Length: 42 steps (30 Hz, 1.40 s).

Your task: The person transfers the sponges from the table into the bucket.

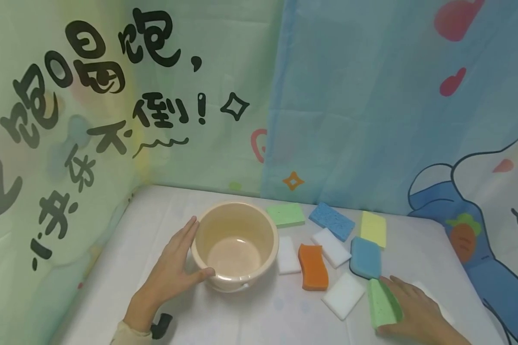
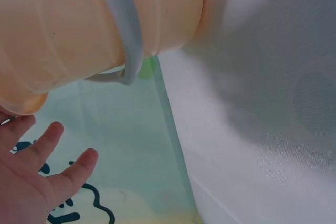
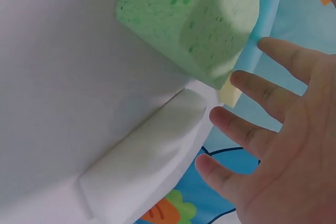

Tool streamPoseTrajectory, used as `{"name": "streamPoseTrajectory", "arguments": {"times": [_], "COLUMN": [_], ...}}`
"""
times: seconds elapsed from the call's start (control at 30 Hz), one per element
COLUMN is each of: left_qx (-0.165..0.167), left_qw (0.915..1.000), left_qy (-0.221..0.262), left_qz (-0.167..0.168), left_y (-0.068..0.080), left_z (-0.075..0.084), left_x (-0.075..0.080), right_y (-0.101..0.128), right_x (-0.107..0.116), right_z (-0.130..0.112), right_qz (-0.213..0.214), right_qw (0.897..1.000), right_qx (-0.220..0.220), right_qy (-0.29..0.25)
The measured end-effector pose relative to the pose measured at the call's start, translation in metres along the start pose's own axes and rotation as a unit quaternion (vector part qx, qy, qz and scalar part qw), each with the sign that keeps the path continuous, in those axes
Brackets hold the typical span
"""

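Grip and orientation of a soft block. The near green sponge (image 1: 381, 305) was at 4 o'clock from the beige bucket (image 1: 233, 220), with a rounded blue sponge (image 1: 365, 258) at its 12 and a white sponge (image 1: 344, 295) at its 9. The right hand (image 1: 418, 311) pinched it between thumb and fingertips, bowing it; its long axis appeared to run nearly 12 to 6 o'clock. The left hand (image 1: 174, 266), fingers spread, touched the bucket's rim. The sponge was judged light, pliant, unlikely to slip or break, and best held lightly at opposite ends.
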State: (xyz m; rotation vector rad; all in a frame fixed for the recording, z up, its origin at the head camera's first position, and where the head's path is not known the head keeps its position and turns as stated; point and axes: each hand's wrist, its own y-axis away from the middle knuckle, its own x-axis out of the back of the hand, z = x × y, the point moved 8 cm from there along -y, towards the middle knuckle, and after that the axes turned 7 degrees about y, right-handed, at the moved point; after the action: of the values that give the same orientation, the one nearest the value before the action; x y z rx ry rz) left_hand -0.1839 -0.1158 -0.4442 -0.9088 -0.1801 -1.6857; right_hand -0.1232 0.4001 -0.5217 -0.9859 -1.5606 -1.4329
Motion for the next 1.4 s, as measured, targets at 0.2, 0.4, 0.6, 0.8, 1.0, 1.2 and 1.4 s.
{"name": "streamPoseTrajectory", "arguments": {"times": [0.2, 0.4, 0.6, 0.8, 1.0, 1.2, 1.4], "left_qx": [0.007, 0.023, 0.034, 0.038, 0.035, 0.053, 0.046], "left_qw": [0.9999, 0.9991, 0.9979, 0.9963, 0.9949, 0.9934, 0.9936], "left_qy": [0.015, 0.034, 0.049, 0.065, 0.084, 0.094, 0.087], "left_qz": [0.001, 0.01, 0.024, 0.041, 0.042, 0.039, 0.056], "left_y": [0.0, 0.0, 0.001, 0.002, 0.003, 0.002, 0.003], "left_z": [-0.001, -0.003, -0.006, -0.008, -0.009, -0.009, -0.009], "left_x": [-0.001, 0.0, 0.0, 0.001, 0.001, -0.001, -0.002], "right_y": [-0.001, 0.001, 0.003, 0.003, 0.008, 0.017, 0.022], "right_x": [-0.004, -0.008, -0.007, -0.004, -0.001, 0.016, 0.046], "right_z": [0.001, 0.002, 0.001, 0.0, -0.005, -0.021, -0.053], "right_qz": [-0.016, -0.025, -0.01, -0.002, -0.013, 0.015, 0.068], "right_qw": [1.0, 0.999, 1.0, 1.0, 1.0, 1.0, 0.997], "right_qx": [-0.012, -0.021, -0.011, -0.009, -0.015, -0.006, 0.02], "right_qy": [-0.02, -0.022, 0.007, 0.03, 0.024, 0.024, 0.02]}}
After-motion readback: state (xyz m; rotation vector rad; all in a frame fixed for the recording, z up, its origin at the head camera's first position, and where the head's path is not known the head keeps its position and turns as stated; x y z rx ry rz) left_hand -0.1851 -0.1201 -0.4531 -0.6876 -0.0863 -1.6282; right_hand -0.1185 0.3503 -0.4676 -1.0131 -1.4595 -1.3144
